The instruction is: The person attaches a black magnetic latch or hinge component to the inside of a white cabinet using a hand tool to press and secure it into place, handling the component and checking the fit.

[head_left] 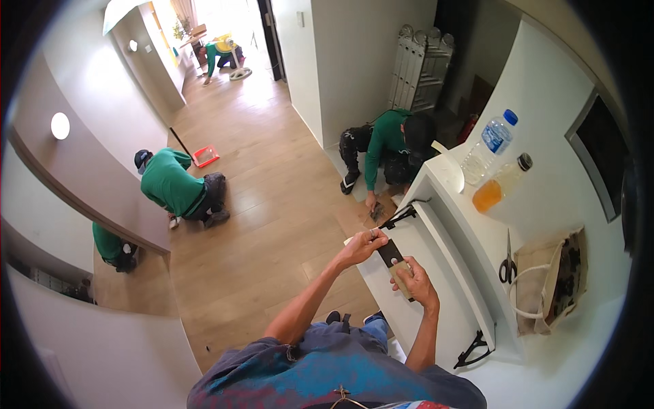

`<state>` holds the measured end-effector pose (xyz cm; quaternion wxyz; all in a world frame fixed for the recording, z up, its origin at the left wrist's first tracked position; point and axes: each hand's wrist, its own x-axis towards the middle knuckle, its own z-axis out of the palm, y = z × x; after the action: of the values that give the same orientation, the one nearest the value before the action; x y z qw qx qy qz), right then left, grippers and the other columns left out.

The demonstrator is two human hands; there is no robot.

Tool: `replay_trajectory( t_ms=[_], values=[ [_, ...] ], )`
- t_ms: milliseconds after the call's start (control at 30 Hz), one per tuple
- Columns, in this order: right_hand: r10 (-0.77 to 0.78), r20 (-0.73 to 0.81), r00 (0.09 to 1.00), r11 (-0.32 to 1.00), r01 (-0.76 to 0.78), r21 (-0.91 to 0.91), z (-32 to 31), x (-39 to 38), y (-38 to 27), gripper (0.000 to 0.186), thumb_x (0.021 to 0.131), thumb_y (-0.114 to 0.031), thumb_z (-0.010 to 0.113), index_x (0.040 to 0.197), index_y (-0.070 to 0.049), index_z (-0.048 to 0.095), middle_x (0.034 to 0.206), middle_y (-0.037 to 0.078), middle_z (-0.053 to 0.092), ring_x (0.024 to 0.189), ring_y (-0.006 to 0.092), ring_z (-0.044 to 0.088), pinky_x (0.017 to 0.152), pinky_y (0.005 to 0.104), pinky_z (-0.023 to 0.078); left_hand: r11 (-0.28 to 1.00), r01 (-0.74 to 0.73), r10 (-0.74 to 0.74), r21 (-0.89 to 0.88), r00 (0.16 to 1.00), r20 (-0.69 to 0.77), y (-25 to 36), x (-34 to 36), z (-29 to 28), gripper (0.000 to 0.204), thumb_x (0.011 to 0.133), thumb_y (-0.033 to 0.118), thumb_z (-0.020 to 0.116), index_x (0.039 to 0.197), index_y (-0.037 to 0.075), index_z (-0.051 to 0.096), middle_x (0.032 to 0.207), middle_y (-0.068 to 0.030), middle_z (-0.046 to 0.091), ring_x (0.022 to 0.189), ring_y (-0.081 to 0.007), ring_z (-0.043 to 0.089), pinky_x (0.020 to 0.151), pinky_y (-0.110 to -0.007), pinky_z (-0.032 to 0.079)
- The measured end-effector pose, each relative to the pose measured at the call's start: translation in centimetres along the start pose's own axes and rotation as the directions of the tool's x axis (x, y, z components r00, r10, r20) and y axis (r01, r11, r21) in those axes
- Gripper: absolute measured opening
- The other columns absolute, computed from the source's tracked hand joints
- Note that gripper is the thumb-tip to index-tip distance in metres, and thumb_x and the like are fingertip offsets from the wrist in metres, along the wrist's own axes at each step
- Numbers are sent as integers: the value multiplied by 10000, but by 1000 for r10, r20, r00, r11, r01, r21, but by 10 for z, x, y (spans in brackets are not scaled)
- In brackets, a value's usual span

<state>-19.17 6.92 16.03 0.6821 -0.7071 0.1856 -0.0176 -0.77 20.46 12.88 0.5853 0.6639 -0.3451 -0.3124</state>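
Note:
Between my two hands is a narrow flat strip (390,253), dark at its far end and tan at its near end; I cannot tell its exact kind. My left hand (364,247) pinches the dark end. Around the tan part the fingers of my right hand (417,283) are closed, with the thumb on top. Both hands are above a lowered white cabinet flap (436,300). Black flap stays (473,350) join it to the white cabinet (455,252) at my right.
On the cabinet top are a clear bottle (485,151), a bottle of orange liquid (496,189), scissors (508,262) and a beige bag (550,286). One person (392,146) crouches beyond the flap, another (178,183) kneels left near a red dustpan (206,156). A folded ladder (419,71) leans behind.

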Motion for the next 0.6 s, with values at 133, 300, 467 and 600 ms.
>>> replay_trajectory(
  t_ms=[133,300,467,600],
  values=[
    [100,-9,995,983,-98,157,1,6,20,268,992,-141,537,1237,-37,507,870,123,655,690,176,662,629,315,569,1000,-29,28,-2,982,-188,-23,0,2,240,1010,235,564,982,20,665,815,-38,671,762,-103,610,697,-272,496],
    [164,64,984,861,-174,477,-12,5,57,315,994,-190,573,1277,-90,477,863,137,655,715,194,666,646,321,569,998,-21,37,65,964,-263,-39,-3,12,247,1016,225,540,984,18,671,814,-55,688,779,-111,657,728,-272,526],
    [161,119,980,807,-200,555,-26,-1,73,350,992,-218,585,1303,-112,466,857,137,648,692,204,655,651,322,564,886,-99,252,452,922,-293,-36,-11,29,190,978,216,565,968,52,662,835,-105,696,801,-254,675,727,-372,511],
    [180,72,981,775,-187,604,-33,3,85,349,998,-209,570,1313,-110,458,854,130,632,690,193,637,634,305,553,760,-205,425,617,875,-233,-41,-11,35,136,946,205,590,948,82,646,850,-107,687,831,-300,656,749,-421,487]
  ],
)
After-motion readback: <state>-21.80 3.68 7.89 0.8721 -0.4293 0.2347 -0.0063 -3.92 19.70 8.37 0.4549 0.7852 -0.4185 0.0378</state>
